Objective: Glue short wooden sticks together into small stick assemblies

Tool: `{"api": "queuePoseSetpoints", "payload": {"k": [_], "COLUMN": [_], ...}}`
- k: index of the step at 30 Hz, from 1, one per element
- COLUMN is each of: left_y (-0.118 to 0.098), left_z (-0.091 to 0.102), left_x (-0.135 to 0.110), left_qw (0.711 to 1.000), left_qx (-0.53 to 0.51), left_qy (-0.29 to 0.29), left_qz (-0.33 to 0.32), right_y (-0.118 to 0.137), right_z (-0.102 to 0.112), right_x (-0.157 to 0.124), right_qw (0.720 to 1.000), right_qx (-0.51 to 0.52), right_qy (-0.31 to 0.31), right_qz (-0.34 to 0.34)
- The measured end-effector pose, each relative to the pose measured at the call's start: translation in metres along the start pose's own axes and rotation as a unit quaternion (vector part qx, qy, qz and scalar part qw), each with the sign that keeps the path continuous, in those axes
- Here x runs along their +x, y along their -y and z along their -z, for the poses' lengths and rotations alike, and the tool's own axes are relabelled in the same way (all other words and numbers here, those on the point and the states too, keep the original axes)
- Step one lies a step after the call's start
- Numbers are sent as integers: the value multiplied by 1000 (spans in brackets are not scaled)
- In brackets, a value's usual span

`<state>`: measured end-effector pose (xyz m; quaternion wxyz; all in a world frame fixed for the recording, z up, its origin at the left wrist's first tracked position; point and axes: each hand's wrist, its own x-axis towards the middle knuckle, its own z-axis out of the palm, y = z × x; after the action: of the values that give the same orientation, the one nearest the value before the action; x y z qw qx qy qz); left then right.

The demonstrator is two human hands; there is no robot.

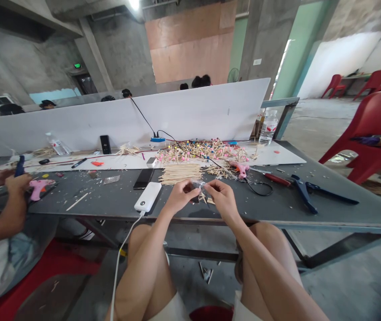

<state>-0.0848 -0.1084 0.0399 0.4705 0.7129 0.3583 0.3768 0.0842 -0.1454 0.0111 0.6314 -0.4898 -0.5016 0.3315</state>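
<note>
Both hands meet over the front of the table around a small clear plastic bag. My left hand pinches its left side between thumb and fingers. On the other side, my right hand closes its thumb and fingertips on the bag's right edge. What the bag contains is too small to make out. Below and between the hands lie a few short wooden pieces. Just beyond them is a neat row of wooden sticks.
A heap of sticks with coloured balls lies behind. A pink glue gun, a red-handled tool and blue-handled cutters lie right. A white power bank with a cable is left. A co-worker's hands work far left.
</note>
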Motion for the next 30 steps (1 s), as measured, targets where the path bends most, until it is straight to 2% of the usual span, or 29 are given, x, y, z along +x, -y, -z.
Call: {"api": "queuePoseSetpoints", "payload": {"k": [3, 10, 14, 17, 21, 25, 28, 30], "left_y": [4, 6, 6, 6, 6, 5, 3, 2], "left_z": [1, 1, -3, -5, -5, -3, -1, 1], "left_x": [2, 1, -1, 0, 1, -1, -3, -4], "left_qw": [1000, 996, 996, 995, 994, 997, 997, 996], "left_qx": [9, 66, 65, 71, 84, 36, 19, 25], "left_qy": [-1, -26, -33, -47, -58, -32, 7, 24], "left_qz": [4, -50, -58, -47, -36, -60, -79, -83], "right_y": [0, 4, 6, 5, 2, 4, 8, 9], "right_z": [-3, -2, -4, -9, -13, -8, -4, -2], "right_x": [0, -1, -2, -3, -3, -4, -5, -5], "right_qw": [1000, 999, 998, 991, 990, 989, 981, 979], "right_qx": [-21, 2, -53, -122, -132, -112, -120, -118], "right_qy": [-4, 53, 36, 1, -6, 9, 47, 69], "right_qz": [6, -1, 25, 55, 52, 91, 143, 151]}}
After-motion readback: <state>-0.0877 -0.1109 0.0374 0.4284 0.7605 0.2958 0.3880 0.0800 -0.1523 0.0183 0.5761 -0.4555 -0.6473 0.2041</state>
